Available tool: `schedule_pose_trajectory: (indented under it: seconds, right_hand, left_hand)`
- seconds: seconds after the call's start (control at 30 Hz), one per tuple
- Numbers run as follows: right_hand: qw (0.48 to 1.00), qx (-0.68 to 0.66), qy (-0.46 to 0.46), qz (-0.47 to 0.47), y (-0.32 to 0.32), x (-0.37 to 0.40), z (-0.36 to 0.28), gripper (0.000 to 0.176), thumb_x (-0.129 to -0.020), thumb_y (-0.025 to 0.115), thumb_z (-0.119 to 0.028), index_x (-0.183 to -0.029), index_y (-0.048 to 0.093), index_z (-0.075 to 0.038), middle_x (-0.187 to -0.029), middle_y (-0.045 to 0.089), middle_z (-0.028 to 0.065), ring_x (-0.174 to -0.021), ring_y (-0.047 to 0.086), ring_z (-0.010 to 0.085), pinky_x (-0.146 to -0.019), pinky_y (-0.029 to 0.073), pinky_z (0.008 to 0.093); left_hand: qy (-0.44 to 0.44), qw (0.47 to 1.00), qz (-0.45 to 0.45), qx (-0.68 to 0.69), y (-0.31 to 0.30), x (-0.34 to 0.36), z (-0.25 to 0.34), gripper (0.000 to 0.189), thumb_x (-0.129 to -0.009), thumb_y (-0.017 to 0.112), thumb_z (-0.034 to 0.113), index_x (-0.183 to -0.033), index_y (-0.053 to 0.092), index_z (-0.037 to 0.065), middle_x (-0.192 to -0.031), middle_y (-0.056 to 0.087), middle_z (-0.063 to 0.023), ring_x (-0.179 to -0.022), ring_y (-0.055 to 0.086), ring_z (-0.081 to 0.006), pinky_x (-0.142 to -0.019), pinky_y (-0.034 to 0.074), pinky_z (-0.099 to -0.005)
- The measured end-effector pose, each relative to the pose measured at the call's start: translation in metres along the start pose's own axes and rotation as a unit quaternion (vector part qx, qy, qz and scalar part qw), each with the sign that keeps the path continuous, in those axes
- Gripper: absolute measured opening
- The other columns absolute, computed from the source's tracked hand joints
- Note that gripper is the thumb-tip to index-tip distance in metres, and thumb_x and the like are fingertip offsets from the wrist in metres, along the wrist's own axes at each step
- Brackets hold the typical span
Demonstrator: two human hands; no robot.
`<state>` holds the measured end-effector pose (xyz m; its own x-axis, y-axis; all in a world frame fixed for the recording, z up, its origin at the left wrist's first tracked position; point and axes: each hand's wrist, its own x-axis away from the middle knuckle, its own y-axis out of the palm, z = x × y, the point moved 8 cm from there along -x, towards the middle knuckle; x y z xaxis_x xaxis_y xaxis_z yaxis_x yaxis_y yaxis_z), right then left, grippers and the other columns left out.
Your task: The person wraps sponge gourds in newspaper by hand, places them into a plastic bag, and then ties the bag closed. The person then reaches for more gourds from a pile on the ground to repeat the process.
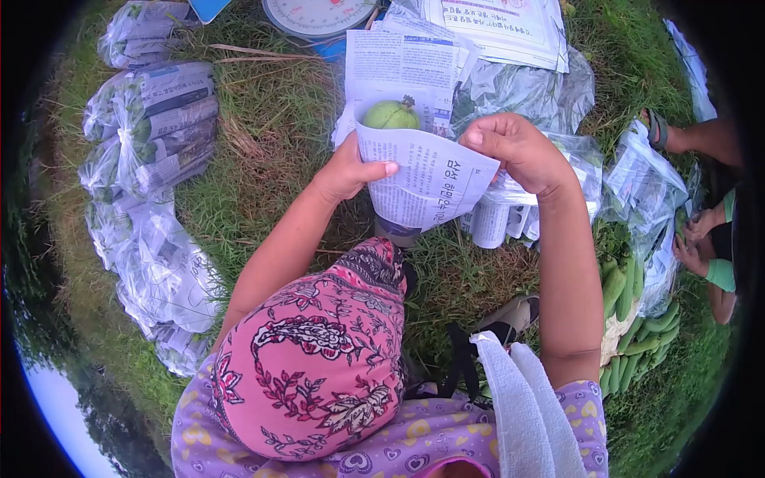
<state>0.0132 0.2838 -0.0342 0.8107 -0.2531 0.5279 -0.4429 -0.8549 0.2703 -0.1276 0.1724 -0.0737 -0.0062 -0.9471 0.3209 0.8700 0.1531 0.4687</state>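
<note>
A round, pale green squash [391,115] with a dark stem end lies partly covered in a sheet of newspaper [418,179]. My left hand [351,170] grips the sheet from the left side, its thumb across the front. At the upper right edge of the paper, my right hand [518,151] pinches the sheet between thumb and fingers. The lower part of the squash is hidden by the paper.
Clear bags of newspaper-wrapped produce [159,127] line the grass on the left. A dial scale [319,12] stands at the top, beside stacked newspapers [502,32]. On the right are green cucumber-like vegetables [637,346] and another person's hands [697,239].
</note>
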Motion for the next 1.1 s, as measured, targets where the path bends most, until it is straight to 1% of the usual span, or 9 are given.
schedule_pose_trajectory:
  seconds: [0.1,0.2,0.4,0.5,0.6,0.8,0.9,1.0,1.1]
  right_hand:
    - [0.999,-0.03,0.007,0.012,-0.0019,0.0004,0.0025,0.034,-0.08,0.071,-0.039,-0.084,0.07,-0.006,-0.072,0.065,-0.001,-0.061,0.056,0.0058,-0.05,0.041,0.0205]
    - [1.0,0.018,0.0,0.009,0.0022,0.0016,-0.0028,0.031,-0.083,0.069,-0.035,-0.081,0.067,-0.004,-0.069,0.061,-0.0028,-0.06,0.051,0.0049,-0.054,0.039,0.0205]
    - [1.0,0.02,0.005,0.0,0.0004,0.0001,0.0021,0.026,-0.085,0.067,-0.031,-0.083,0.068,-0.005,-0.072,0.062,-0.0027,-0.064,0.054,0.0055,-0.061,0.043,0.0219]
    - [0.999,-0.02,0.02,0.035,-0.0015,0.0011,0.0024,0.033,-0.081,0.07,-0.038,-0.084,0.07,-0.005,-0.071,0.065,-0.0001,-0.059,0.055,0.0057,-0.05,0.041,0.0199]
    - [1.0,-0.003,-0.003,0.018,-0.0015,0.0002,0.0002,0.036,-0.08,0.07,-0.041,-0.084,0.07,-0.005,-0.067,0.063,-0.0011,-0.058,0.054,0.0055,-0.049,0.039,0.0199]
    - [1.0,0.015,0.007,0.008,0.0022,0.0,-0.002,0.036,-0.078,0.072,-0.042,-0.081,0.07,-0.006,-0.061,0.058,-0.0039,-0.054,0.049,0.0046,-0.048,0.036,0.0203]
    - [1.0,0.001,0.001,0.01,0.0013,-0.001,-0.0002,0.032,-0.077,0.074,-0.039,-0.08,0.07,-0.007,-0.061,0.058,-0.0043,-0.054,0.049,0.0041,-0.048,0.036,0.0202]
    - [1.0,0.014,0.025,-0.006,0.0019,-0.0013,0.001,0.021,-0.08,0.073,-0.023,-0.083,0.068,-0.003,-0.073,0.065,-0.0024,-0.064,0.056,0.0045,-0.061,0.043,0.02]
    - [0.999,-0.018,0.031,-0.007,0.0033,-0.0014,0.0003,0.018,-0.08,0.073,-0.02,-0.083,0.068,-0.003,-0.073,0.065,-0.0024,-0.064,0.055,0.0044,-0.062,0.043,0.0196]
  left_hand:
    - [-0.002,1.0,-0.002,0.0,0.0003,0.0003,0.0,0.067,-0.068,0.072,0.015,-0.127,0.045,-0.003,-0.116,0.058,-0.0102,-0.108,0.057,-0.0195,-0.096,0.044,-0.0351]
    - [-0.007,1.0,-0.002,-0.001,-0.0006,0.0009,-0.0011,0.068,-0.068,0.073,0.015,-0.127,0.045,-0.003,-0.116,0.058,-0.01,-0.108,0.057,-0.0193,-0.095,0.044,-0.035]
    - [-0.011,1.0,-0.005,-0.003,0.0009,0.0013,0.0003,0.068,-0.068,0.074,0.016,-0.127,0.045,-0.003,-0.116,0.058,-0.0101,-0.108,0.057,-0.0193,-0.095,0.044,-0.0347]
    - [-0.008,1.0,-0.002,-0.005,0.0014,0.0013,0.0009,0.068,-0.068,0.074,0.016,-0.127,0.045,-0.003,-0.116,0.058,-0.0101,-0.107,0.057,-0.0194,-0.095,0.044,-0.0347]
    - [-0.005,1.0,-0.002,-0.011,0.0015,0.0015,0.002,0.068,-0.068,0.073,0.016,-0.127,0.045,-0.003,-0.116,0.058,-0.0101,-0.107,0.057,-0.0195,-0.095,0.044,-0.0348]
    - [-0.007,1.0,-0.005,-0.017,0.0031,0.0018,0.0026,0.068,-0.068,0.073,0.015,-0.127,0.045,-0.003,-0.116,0.058,-0.0103,-0.108,0.056,-0.0195,-0.095,0.044,-0.0349]
    - [-0.008,1.0,-0.006,-0.016,0.0016,0.0021,0.0023,0.068,-0.068,0.073,0.015,-0.127,0.045,-0.003,-0.117,0.058,-0.0104,-0.108,0.056,-0.0195,-0.095,0.044,-0.0348]
    - [-0.011,1.0,-0.008,-0.018,-0.0005,0.0022,0.0006,0.068,-0.068,0.073,0.016,-0.127,0.045,-0.003,-0.117,0.058,-0.0104,-0.108,0.056,-0.0195,-0.095,0.044,-0.0347]
    - [-0.009,1.0,-0.005,-0.021,-0.0021,0.0028,-0.0002,0.068,-0.068,0.073,0.016,-0.127,0.045,-0.003,-0.116,0.058,-0.0104,-0.107,0.057,-0.0195,-0.095,0.044,-0.0346]
